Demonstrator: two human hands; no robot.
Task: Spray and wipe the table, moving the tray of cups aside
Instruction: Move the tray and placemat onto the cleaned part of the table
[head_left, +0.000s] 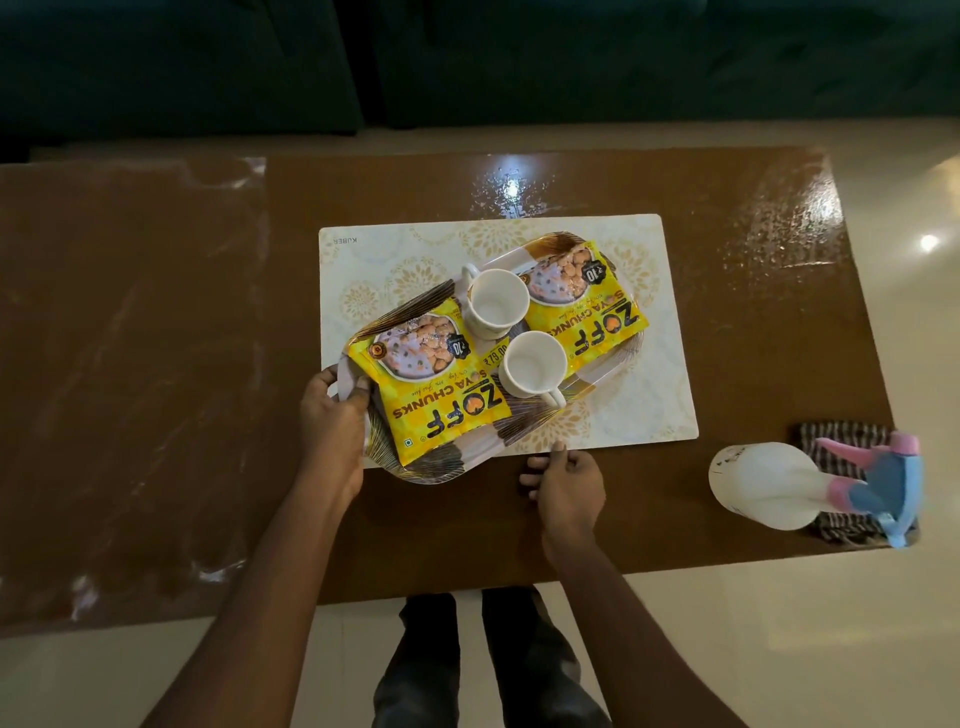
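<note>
Left hand (332, 415) clamps the oval feather-patterned tray (457, 457) of two white cups (496, 304); right hand (569, 483) fingers curl near its rim, grip unclear.

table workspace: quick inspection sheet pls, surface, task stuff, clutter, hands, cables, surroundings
surface: brown table, droplets shining on its far right part; patterned placemat in the middle.
job's things: tray on the placemat, overhanging its near edge, carrying two white cups, both apparently empty; spray bottle over a striped cloth at the near right corner.
clutter: two yellow snack packets on the tray.
hands: left hand grips the tray's left rim; right hand by the tray's near rim, grip unclear.
cables: nothing seen.
surroundings: dark sofa beyond the table, pale floor, the person's legs below.
</note>
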